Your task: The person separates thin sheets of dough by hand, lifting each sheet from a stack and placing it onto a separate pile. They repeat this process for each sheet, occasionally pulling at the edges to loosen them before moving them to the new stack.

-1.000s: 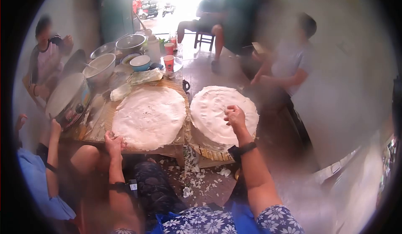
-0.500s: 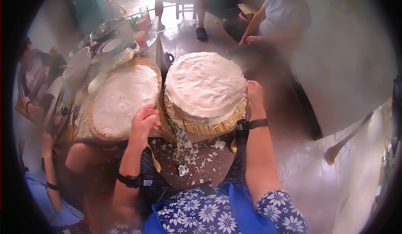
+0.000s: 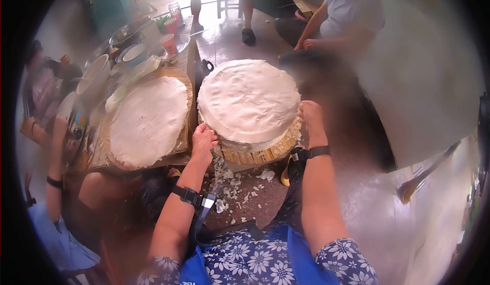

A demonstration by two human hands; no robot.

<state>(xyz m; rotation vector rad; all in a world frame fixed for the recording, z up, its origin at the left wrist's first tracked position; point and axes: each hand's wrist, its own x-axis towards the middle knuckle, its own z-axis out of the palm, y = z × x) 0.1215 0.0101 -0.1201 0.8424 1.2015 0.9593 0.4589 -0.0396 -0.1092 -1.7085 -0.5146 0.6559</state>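
Observation:
A thick, round, white dough-like slab (image 3: 248, 101) with a wrinkled top rests on a round straw mat (image 3: 252, 156) in front of me. At its left edge is my left hand (image 3: 205, 138), fingers curled in against the side. My right hand (image 3: 311, 115) is closed at the right edge, with its fingertips partly hidden by the slab. A flatter white round sheet (image 3: 148, 121) lies on a second straw mat (image 3: 185, 137) on the table to the left.
Bowls (image 3: 94, 73), red paper cups (image 3: 168, 43) and a glass jar (image 3: 175, 12) crowd the left table. White scraps (image 3: 220, 205) litter the floor below. A seated person (image 3: 349, 17) is at the upper right, others at left. A broom (image 3: 408, 190) leans at right.
My left hand has moved right, from beside the flatter sheet to the thick slab's left edge, and its fingers have curled in. My right hand stays at the right edge.

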